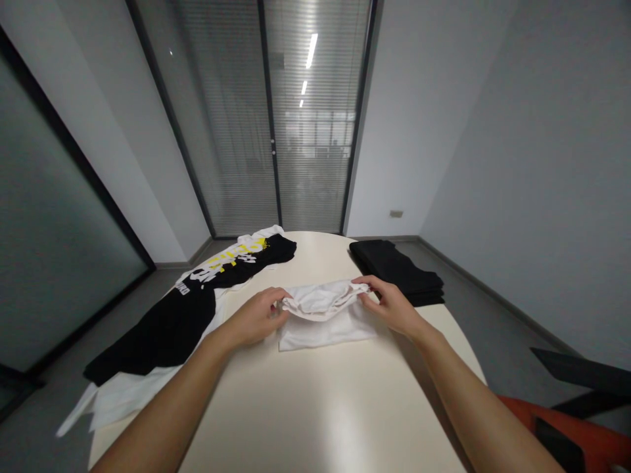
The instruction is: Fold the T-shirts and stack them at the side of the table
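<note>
A white garment (328, 332), folded into a small rectangle, lies in the middle of the table; its exact kind cannot be made out. My left hand (261, 315) pinches the left corner of its upper layer between thumb and fingers. At the opposite corner, my right hand (387, 303) grips the same layer near the collar-like edge. Between the two hands that layer is lifted a little and sags in the middle, while the lower part rests flat on the tabletop.
Along the table's left side lie spread shirts, a black one (172, 328) with white and yellow print over white ones. A stack of folded black clothes (394, 269) sits at the back right. The pale table (315, 407) has a rounded edge. An orange chair (566, 430) stands at right.
</note>
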The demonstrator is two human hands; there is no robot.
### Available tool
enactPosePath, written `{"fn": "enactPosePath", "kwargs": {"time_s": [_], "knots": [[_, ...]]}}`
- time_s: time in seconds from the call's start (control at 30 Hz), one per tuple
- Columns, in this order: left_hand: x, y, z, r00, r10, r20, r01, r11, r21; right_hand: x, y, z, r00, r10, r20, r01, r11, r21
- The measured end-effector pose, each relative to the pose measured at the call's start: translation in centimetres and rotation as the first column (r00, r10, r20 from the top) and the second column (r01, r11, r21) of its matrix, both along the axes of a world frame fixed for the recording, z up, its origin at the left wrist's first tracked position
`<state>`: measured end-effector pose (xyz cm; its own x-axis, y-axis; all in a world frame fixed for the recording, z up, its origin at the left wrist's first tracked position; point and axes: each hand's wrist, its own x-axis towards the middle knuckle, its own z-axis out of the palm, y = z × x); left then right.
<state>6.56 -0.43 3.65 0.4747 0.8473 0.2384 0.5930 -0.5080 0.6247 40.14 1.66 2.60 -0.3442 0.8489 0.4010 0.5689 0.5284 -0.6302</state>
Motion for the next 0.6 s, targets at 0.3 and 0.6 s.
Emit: {"fn": "enactPosePath", "kwargs": {"time_s": [0.3,0.6], "knots": [[-0.3,-0.3,-0.3,0.975,-0.188,-0.120,0.160,0.964,-0.213,0.9,-0.4,0.0,0.968,0.239,0.073,-0.201,0.918,-0.343],[-1.7,3.4,-5.9,0.981,0.179,0.069,-0.185,0.978,0.095,1.6,2.5,-3.6,0.998,-0.062,0.011,0.063,0.993,-0.104]]}}
